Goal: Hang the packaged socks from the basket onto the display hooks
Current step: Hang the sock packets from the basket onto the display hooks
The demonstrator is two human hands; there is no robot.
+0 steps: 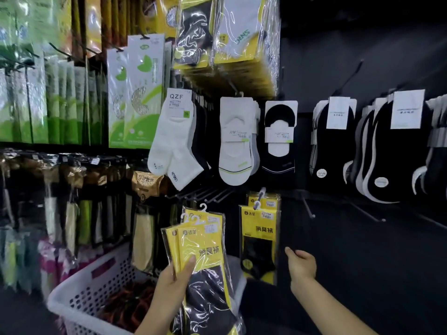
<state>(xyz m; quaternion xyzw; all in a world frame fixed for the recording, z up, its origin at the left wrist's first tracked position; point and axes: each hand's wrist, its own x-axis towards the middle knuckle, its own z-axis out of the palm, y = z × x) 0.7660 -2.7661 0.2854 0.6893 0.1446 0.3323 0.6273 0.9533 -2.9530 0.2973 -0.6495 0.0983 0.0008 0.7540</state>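
My left hand [173, 278] grips a small stack of yellow-and-black packaged socks [203, 252] with white plastic hangers at the top, held upright above the white basket [89, 284]. To the right, two matching yellow packages [262, 228] hang on a display hook [261, 193]. My right hand [301, 263] hovers just right of those hung packages, fingers loosely curled and holding nothing. Dark and reddish items lie in the basket.
White ankle socks [174, 141], white and black no-show socks [235, 141] hang above. Bare hooks [312, 215] jut from the dark wall at the right, below black socks [333, 146]. Green packages [130, 93] fill the left racks.
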